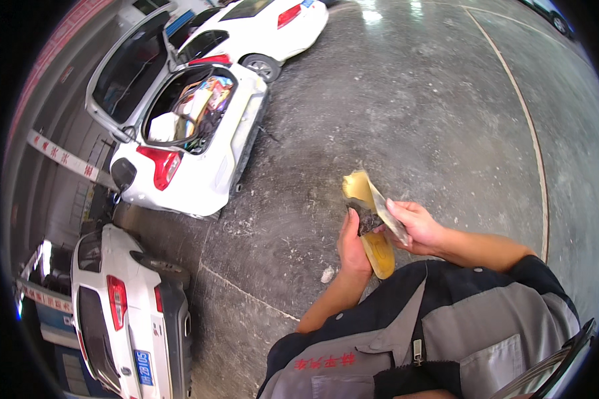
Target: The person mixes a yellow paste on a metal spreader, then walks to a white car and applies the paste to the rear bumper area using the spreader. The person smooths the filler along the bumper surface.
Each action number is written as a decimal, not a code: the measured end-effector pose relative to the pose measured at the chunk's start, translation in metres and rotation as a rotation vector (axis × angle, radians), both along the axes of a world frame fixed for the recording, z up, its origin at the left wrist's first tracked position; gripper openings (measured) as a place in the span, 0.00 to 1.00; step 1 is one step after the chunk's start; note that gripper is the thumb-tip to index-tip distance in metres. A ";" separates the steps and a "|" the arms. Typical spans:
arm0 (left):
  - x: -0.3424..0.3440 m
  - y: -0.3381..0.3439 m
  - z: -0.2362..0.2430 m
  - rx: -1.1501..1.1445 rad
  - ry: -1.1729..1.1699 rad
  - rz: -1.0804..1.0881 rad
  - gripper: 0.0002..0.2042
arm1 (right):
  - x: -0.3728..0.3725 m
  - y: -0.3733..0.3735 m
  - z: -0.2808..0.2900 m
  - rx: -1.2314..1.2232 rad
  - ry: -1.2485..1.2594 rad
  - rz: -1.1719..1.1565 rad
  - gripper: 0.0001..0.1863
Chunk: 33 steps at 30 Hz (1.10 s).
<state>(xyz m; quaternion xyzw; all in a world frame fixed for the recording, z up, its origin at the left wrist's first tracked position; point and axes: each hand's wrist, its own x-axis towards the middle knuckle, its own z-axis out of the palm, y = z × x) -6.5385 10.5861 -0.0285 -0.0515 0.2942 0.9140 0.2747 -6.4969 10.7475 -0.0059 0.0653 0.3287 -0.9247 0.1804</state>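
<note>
Near the middle of the head view, my left hand [353, 249] is closed around a long yellow flat piece [379, 256] with rounded ends and a dark, rough patch [365, 217] across it. My right hand [419, 229] pinches a thin, greyish flat blade-like piece [394, 223] that leans over the yellow one and meets a pale yellow part [354, 179] at the top. Whether these pieces are joined I cannot tell. Both hands are held out in front of my grey and dark work jacket [472, 312], above the floor.
A white car with its rear hatch raised [199, 179], full of assorted items, stands ahead-left, another white car [286, 36] behind it. A third [100, 299] stands close at my left. A dark car [556, 20] is far right. The concrete floor [446, 120] has painted lines.
</note>
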 end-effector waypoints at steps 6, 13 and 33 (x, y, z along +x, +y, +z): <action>0.019 0.011 0.016 -0.096 0.290 0.084 0.19 | -0.012 0.014 -0.027 0.049 -0.087 -0.203 0.15; 0.015 0.000 0.001 -0.240 0.575 0.292 0.17 | 0.022 0.039 -0.014 0.568 0.283 -0.365 0.19; 0.001 -0.067 -0.004 -0.694 0.690 -0.255 0.12 | 0.001 0.033 0.062 0.879 1.072 -0.423 0.12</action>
